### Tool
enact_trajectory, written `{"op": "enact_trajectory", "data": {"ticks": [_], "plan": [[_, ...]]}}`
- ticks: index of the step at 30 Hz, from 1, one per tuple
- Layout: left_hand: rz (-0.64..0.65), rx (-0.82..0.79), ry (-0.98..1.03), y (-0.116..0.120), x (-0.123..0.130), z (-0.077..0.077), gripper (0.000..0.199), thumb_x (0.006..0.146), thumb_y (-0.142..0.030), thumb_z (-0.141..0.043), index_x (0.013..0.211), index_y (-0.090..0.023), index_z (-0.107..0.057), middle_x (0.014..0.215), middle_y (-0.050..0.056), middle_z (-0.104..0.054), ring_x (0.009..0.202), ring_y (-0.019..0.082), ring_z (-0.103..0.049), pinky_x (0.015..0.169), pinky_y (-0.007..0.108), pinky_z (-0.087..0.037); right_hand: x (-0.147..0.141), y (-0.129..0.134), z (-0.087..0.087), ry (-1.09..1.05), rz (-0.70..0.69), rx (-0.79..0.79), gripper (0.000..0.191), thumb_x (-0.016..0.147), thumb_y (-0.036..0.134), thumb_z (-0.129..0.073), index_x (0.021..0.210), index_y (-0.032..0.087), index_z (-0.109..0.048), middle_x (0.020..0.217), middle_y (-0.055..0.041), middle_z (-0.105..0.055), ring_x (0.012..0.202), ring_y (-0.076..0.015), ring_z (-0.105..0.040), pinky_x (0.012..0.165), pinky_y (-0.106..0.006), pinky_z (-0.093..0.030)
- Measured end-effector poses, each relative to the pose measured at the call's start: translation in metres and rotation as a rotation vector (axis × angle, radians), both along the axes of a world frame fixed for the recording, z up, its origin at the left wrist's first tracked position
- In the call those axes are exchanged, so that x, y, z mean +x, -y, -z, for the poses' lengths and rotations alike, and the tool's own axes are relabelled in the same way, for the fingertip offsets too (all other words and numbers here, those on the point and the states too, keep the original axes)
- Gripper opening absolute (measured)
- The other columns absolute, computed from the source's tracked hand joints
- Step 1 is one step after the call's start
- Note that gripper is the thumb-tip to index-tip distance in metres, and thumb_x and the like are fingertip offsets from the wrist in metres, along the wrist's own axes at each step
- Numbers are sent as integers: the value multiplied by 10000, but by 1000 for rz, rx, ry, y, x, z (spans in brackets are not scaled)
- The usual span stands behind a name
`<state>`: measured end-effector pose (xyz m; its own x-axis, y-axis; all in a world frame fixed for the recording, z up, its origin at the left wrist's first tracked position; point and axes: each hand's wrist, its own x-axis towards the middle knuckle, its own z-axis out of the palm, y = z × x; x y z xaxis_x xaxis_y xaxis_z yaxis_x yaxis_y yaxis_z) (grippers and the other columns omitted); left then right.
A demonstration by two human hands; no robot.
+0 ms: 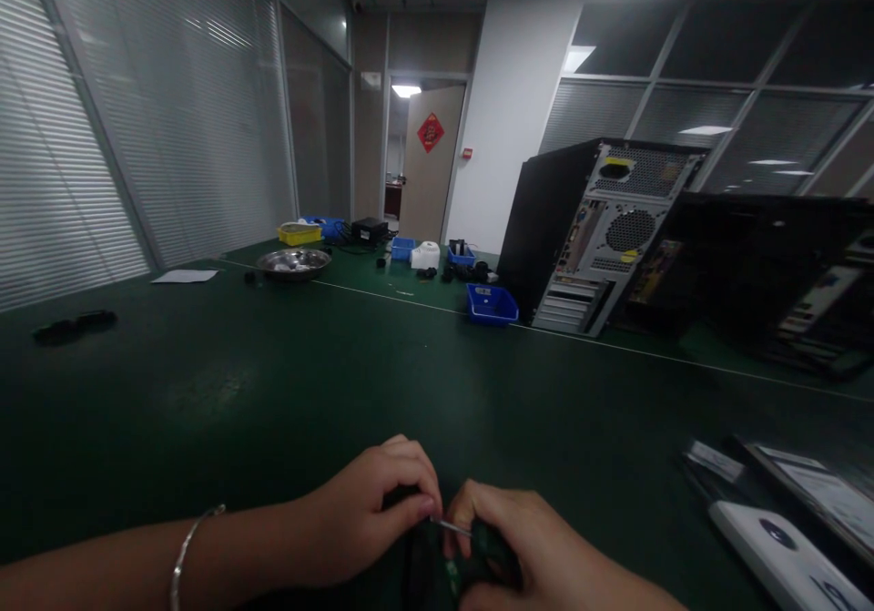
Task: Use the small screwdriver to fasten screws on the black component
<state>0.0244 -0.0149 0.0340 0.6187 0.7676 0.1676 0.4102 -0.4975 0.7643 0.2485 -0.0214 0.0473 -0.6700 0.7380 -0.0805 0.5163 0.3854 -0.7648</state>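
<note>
At the bottom middle, my right hand is wrapped round the dark handle of a screwdriver. Its thin metal shaft points left toward the fingertips of my left hand. Those fingers are curled and pinched on a dark object at the bottom edge, too dim to make out. The shaft's tip is close to my left thumb; whether it touches the object is hidden. A bracelet circles my left wrist.
On the green table stand a black computer case, a blue bin and a metal bowl. A white device lies at the lower right. Dark glasses-like items lie at the left.
</note>
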Motion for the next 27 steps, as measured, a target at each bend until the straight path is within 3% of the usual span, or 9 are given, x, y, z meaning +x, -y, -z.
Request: {"op": "enact_trajectory", "data": {"ticks": [6,12,16,21,24,27], "plan": [[-62,13,-25,1,1,3,174,915,-159,-535,893,-185,-706,887,36,-695,888,189,-615,822,299,-445,2,-1,7,-196,-21,-57,312,683,43,-765,882,210,-592,808,49,-576,654,-107,-494,562,-180,-390],[-111,14,4,4,1,7,193,912,-159,-515,925,-186,-706,922,33,-681,889,185,-623,794,296,-471,2,-8,17,-360,67,-49,238,821,228,-731,885,206,-502,950,-3,-613,753,-124,-544,660,-233,-472],[-103,38,23,7,1,8,182,925,-152,-517,926,-170,-698,927,39,-685,876,179,-638,778,305,-504,-1,-6,23,-389,153,-44,277,844,356,-709,913,216,-481,991,-16,-601,609,-90,-503,383,-141,-360],[-71,78,-22,8,-1,12,206,938,-276,-582,1095,-149,-626,1116,75,-662,959,228,-656,831,430,-546,-6,-5,31,-456,266,-32,246,853,274,-725,968,194,-523,979,4,-614,476,-37,-465,336,-122,-352],[-56,101,-48,10,-2,13,252,940,-277,-579,1165,-164,-597,1184,87,-634,983,236,-649,833,436,-552,-10,-6,35,-483,340,-22,191,947,219,-614,1122,150,-588,1025,-40,-647,692,-131,-651,552,-251,-556],[-53,105,-52,12,-2,14,265,939,-276,-581,1180,-165,-588,1194,89,-628,984,238,-649,829,436,-555,-14,-7,36,-493,405,-20,261,952,254,-610,1193,160,-586,1162,-76,-639,918,-216,-674,758,-395,-577]]}}
